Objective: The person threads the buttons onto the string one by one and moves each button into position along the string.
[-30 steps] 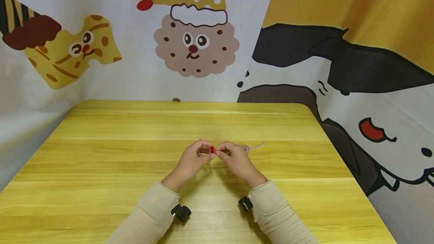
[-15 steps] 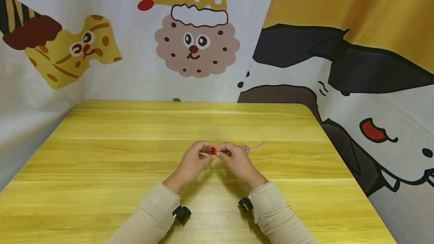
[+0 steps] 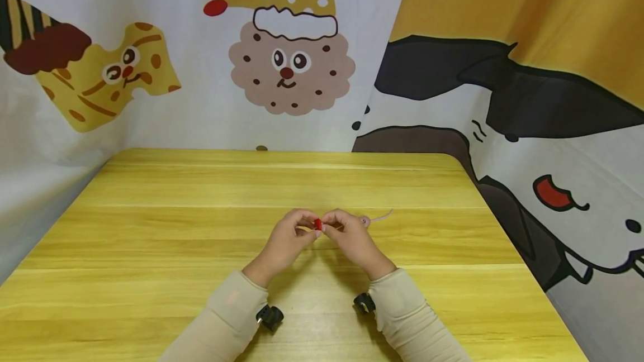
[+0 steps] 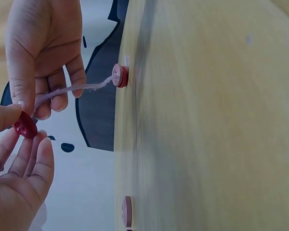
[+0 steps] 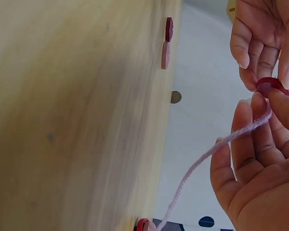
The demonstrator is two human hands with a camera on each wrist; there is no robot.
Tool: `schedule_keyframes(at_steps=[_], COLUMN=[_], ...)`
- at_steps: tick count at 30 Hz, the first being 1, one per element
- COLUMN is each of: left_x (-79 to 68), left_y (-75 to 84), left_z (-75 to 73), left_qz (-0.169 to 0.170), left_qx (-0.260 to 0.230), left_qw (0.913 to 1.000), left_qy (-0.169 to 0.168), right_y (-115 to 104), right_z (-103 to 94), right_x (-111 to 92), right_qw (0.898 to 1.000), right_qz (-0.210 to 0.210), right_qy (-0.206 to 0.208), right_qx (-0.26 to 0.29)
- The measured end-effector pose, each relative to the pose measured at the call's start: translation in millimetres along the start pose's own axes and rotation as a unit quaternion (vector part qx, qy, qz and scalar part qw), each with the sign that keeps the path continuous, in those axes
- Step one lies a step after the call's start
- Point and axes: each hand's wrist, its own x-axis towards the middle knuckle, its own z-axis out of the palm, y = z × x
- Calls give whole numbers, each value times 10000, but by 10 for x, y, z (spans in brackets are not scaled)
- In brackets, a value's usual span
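A small round red button (image 4: 26,126) with holes is pinched between the thumb and fingertips of my left hand (image 3: 287,242). Right beside it, my right hand (image 3: 352,239) pinches a lilac strand of yarn (image 5: 197,163) close to the button's face. Both hands meet fingertip to fingertip above the table. From the right hand the yarn runs to a pink button and a red button (image 4: 119,76) stacked on it; in the head view the pink one (image 3: 364,220) shows beyond the right hand. Whether the yarn passes through the held button is hidden by the fingertips.
A loose pink button (image 5: 165,55) and a red button (image 5: 169,30) stand out on the wooden table (image 3: 176,239). The yarn's tail (image 3: 383,216) lies right of the hands. A printed curtain (image 3: 191,116) hangs behind the table's far edge.
My left hand has shifted slightly right, bringing the red button closer to the right fingertips, and the button has turned a little. The right hand has hardly moved.
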Motion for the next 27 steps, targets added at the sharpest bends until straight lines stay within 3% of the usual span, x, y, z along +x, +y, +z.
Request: schedule_keyframes(at_steps=[5,12,27], left_x=[2,12,0], left_y=[-8,-23,-18], left_z=[-7,-18,-19], left_qz=[17,-6,-125], left_qx=[30,50,-156], left_qw=[10000,9999,9997], left_qy=[14,93,125], right_y=[-4,-12,-66], right_z=[-5,-2,1], right_x=[-4,-35,-53], right_qw=[9999,9997,9996], right_qz=[100,-193,-134], right_qy=[53,-61,40], right_qx=[-19,-121,-261])
